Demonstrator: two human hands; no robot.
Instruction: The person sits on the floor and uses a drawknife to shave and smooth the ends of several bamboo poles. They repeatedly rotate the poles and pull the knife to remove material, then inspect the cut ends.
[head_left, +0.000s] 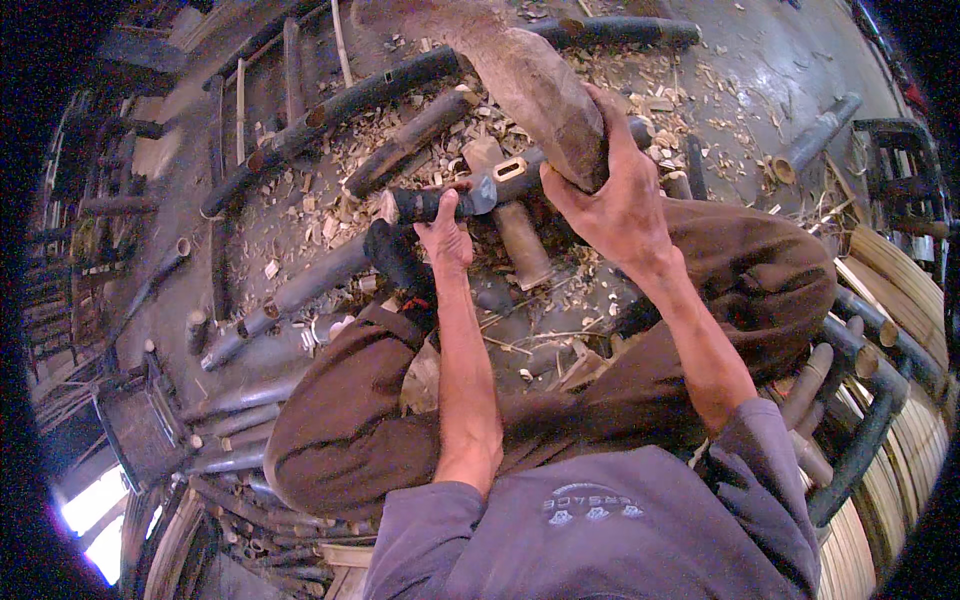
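My left hand (447, 232) is closed around the black-wrapped handle of what looks like a chisel (415, 206), whose wooden butt shows at the left. Its grey metal part (483, 194) rests against a dark bamboo pole (524, 184). A pale oblong slot (510, 169) is cut in that pole, just right of the metal. My right hand (620, 205) grips a thick, rough wooden club (545, 95), raised over the pole and reaching toward the upper left. A short brown bamboo piece (522, 245) lies crosswise under the pole. The tool's cutting edge cannot be made out.
Pale wood chips (425, 150) litter the floor around the work. A long curved dark bamboo pole (400, 78) lies beyond it, with a shorter brown bamboo length (410, 143) nearer. Bent bamboo pieces (868, 430) and slats (900, 270) are stacked at the right, more poles (250, 420) at the left.
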